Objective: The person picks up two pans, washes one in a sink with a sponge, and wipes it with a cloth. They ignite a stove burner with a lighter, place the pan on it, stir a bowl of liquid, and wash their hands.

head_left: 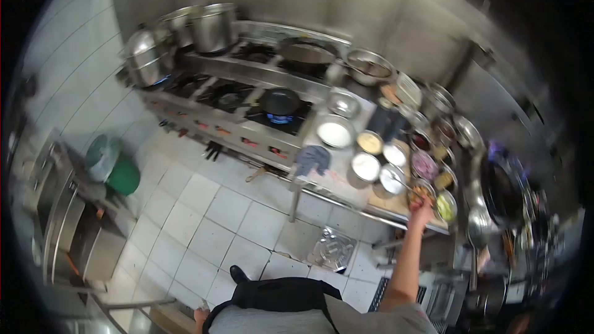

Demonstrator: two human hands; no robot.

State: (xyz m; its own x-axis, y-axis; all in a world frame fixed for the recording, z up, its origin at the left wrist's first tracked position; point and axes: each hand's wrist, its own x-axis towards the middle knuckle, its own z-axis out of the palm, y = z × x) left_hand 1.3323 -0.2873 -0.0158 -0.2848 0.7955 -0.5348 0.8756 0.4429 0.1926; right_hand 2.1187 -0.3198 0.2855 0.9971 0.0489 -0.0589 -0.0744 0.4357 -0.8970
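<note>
My right hand (422, 208) reaches over the prep table, its fingers down at a bowl of orange-brown chopped food (422, 190); the fingertips are blurred against the food. Right beside it stands a bowl of pale green pieces (445, 206). A metal container with white contents (392, 179) and a spoon (402, 182) sits just to the left. Beyond is a bowl of chopped purple onion (424, 165). Low at the frame's bottom edge, my left hand (201, 316) hangs beside my apron (278, 295), curled around something small and whitish, mostly hidden.
A black pan (280, 102) sits over a lit blue flame on the stove (229, 111). Large steel pots (213, 28) stand at the back left. A grey-blue cloth (312, 159) lies on the table corner. A green bin (122, 175) is on the left; a floor drain cover (333, 248) lies below.
</note>
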